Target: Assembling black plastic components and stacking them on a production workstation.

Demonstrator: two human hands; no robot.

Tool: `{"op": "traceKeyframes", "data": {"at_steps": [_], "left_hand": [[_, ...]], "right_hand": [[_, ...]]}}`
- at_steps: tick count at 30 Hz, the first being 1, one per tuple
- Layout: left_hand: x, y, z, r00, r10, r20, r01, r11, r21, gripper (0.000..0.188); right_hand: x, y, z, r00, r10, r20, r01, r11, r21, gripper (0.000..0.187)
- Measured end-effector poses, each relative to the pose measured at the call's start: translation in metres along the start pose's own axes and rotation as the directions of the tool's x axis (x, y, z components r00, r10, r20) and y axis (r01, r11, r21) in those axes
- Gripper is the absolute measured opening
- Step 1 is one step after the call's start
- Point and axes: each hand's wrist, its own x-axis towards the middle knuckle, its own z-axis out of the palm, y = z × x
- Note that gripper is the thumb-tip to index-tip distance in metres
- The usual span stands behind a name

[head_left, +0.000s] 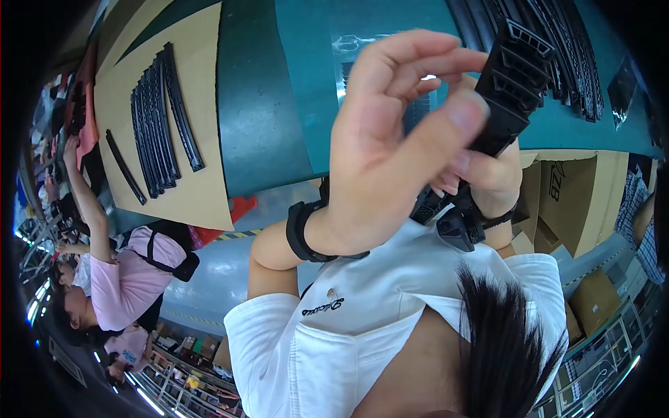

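A long black plastic part [512,80], with ribs and slots along its face, is tilted up in front of my chest. My left hand [380,139] is on its left side, fingers curled and fingertips at the part's edge. The left thumb is slightly blurred beside it. Lower down, my right hand [496,177] grips the same part from beneath; some of its fingers are hidden behind the part and my left hand. The part's lower end is partly covered by my hands.
Several similar black strips [575,63] lie on the green table [258,104] at the far right. More black strips [155,125] rest on a cardboard sheet [202,70] at left. An open cardboard box [585,202] stands at right. A person in pink [132,279] works at left.
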Motion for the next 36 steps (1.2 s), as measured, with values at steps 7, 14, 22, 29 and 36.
{"op": "traceKeyframes", "data": {"at_steps": [7,14,22,29,36], "left_hand": [[-0.003,-0.007,0.005,0.977,0.214,0.018,-0.214,0.965,0.151,0.032],[0.0,0.003,-0.001,0.998,0.014,0.06,-0.017,0.999,0.043,0.028],[0.043,0.013,-0.071,0.979,0.029,0.201,-0.18,0.583,0.793,0.017],[0.054,-0.017,-0.108,0.878,0.224,0.423,-0.38,-0.212,0.9,0.01],[0.076,-0.01,-0.107,0.731,-0.006,0.682,-0.664,-0.238,0.709,0.01]], "right_hand": [[0.001,-0.004,0.015,0.989,-0.005,-0.145,-0.015,0.991,-0.136,0.042],[0.0,-0.007,0.013,0.979,-0.001,-0.203,-0.054,0.964,-0.261,0.039],[-0.001,-0.011,-0.002,0.982,0.049,-0.181,-0.082,0.981,-0.178,0.023],[0.0,-0.008,-0.003,0.976,0.037,-0.215,-0.102,0.947,-0.304,0.024],[0.001,-0.007,-0.006,0.972,0.084,-0.22,-0.157,0.927,-0.341,0.023]]}}
